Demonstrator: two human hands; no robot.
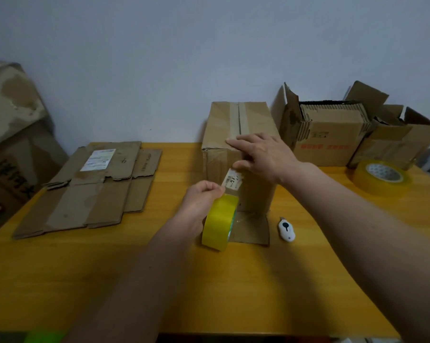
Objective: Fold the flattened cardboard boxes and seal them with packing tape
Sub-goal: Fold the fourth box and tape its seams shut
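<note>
A folded brown cardboard box [223,134] stands at the middle of the yellow wooden table [159,268], with clear tape running along its top seam and down its near side. My right hand [260,157] presses flat over the box's near top edge, fingers straight and thumb on the front face. My left hand [201,201] grips a yellow roll of packing tape [220,222] just below, against the box's front, with a strip of tape drawn up to the box. A flap of the box lies flat on the table by the roll.
A stack of flattened cardboard boxes [95,186] lies to the left. A white box cutter [286,229] sits right of the box. A second tape roll [382,177] lies at the far right. Open boxes [327,134] stand at the back right, and a large carton [13,134] at the far left.
</note>
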